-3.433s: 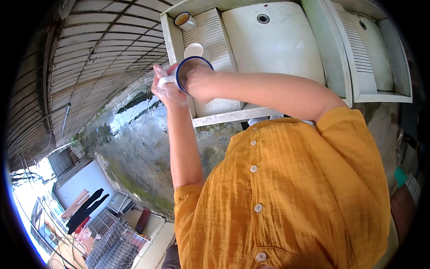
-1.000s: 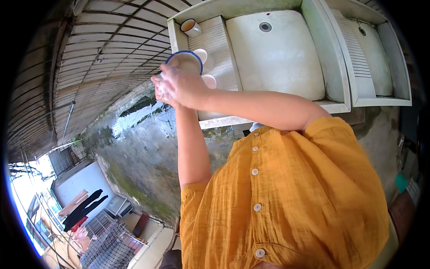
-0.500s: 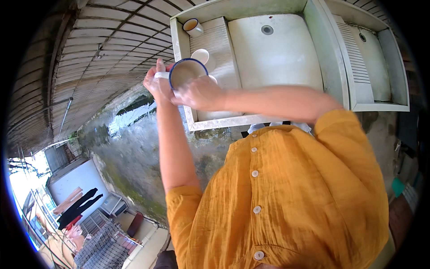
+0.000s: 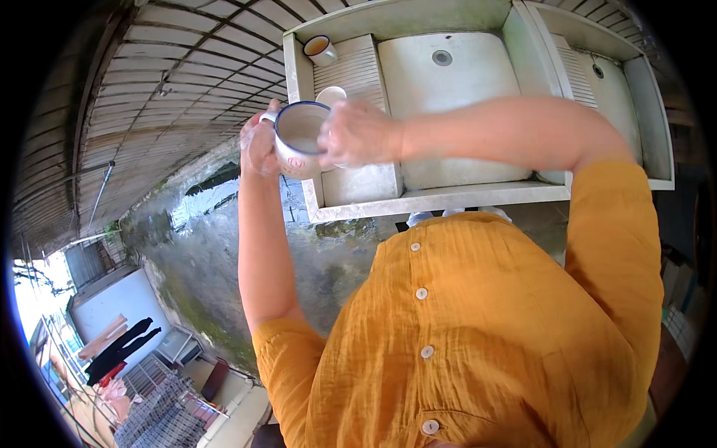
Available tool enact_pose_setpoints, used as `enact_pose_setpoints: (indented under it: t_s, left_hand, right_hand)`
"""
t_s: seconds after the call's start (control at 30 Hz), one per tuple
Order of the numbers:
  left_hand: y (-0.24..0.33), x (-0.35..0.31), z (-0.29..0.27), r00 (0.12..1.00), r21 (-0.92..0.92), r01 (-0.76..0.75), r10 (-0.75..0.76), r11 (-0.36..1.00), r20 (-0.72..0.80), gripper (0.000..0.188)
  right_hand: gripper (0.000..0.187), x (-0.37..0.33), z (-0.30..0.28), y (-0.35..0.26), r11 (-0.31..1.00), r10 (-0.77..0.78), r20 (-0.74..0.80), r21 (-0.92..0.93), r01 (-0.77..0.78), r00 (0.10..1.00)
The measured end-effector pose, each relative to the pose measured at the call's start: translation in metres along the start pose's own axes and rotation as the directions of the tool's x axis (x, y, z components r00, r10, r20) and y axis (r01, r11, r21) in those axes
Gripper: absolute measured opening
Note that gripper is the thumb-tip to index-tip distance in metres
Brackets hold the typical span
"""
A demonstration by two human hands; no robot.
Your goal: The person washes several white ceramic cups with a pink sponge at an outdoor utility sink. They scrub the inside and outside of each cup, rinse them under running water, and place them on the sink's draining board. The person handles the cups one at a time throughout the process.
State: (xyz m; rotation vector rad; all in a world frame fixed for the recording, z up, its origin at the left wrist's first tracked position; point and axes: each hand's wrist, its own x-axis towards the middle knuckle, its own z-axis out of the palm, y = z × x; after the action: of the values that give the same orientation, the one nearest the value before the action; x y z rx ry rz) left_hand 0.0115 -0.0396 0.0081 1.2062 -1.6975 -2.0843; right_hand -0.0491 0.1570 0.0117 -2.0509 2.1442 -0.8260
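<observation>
Mug in play: here's the blue-rimmed mug [image 4: 297, 142], smooth white wall, round mouth, small red marking, held up over the sink's left edge, towards the near-left corner.
Left hand [image 4: 258, 148]: grasping that mug on its handle side (white froth on the skin, look at that).
Right hand [image 4: 360, 134]: right up against the mug's right side, fingers curled, all blur; whether it grips anything, I cannot tell.
Sink [image 4: 448, 197]: pale and hard-looking, squared rim, weathered walls, a round drain [image 4: 442, 57] near the far edge.
Ribbed board [image 4: 349, 61]: fine parallel ridges along the sink's left end.
Far-left corner: a second mug [image 4: 321, 51], dark-rimmed, brownish inside.
Just beyond the held mug: a white cup [image 4: 331, 95], round-mouthed, on the board.
</observation>
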Motion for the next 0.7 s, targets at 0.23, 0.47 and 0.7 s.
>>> enact_pose_setpoints:
  t_s: [0.23,0.47,0.7]
  left_hand:
    - [0.001,-0.016,0.01,0.78,-0.054,0.206,-0.13,0.977,0.612,0.026]
    - [0.02,-0.027,0.01,0.976,0.248,-0.199,0.169,0.948,0.136,0.025]
    - [0.017,-0.014,0.018,0.956,0.024,0.134,-0.136,0.991,0.261,0.026]
  right_hand:
    - [0.019,0.034,-0.019,0.043,0.316,-0.91,0.074,-0.514,0.797,0.409]
    - [0.038,-0.001,0.025,-0.022,0.998,0.057,-0.141,-0.001,-0.058,0.988]
    - [0.026,0.03,-0.022,0.039,0.611,-0.779,-0.065,-0.305,0.731,0.624]
